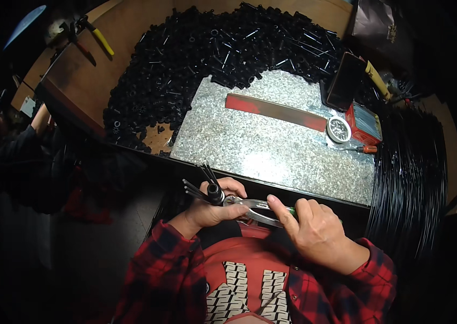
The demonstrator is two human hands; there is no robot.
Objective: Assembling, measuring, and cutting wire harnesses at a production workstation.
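Note:
Close in front of my body, my left hand [205, 214] is closed round a small black cylindrical part [215, 193]. Several thin black rods [193, 188] fan out beside it, held in the same hand. My right hand [317, 233] grips a pair of metal pliers [263, 204] with a bit of green on the handle. The jaws of the pliers meet a ring-like metal end [230, 200] at the black part, under my left thumb. What exactly the jaws bite on is partly hidden by the fingers. Both hands are below the near edge of the worktop.
A heap of small black parts [228, 46] covers the back and left of the speckled slab [228, 137]. On it lie a red-brown bar [274, 112], a round white dish [338, 129], a red box [362, 124] and a screwdriver [368, 149]. Long black rods [408, 178] hang at right. Another person's arm [40, 119] shows left.

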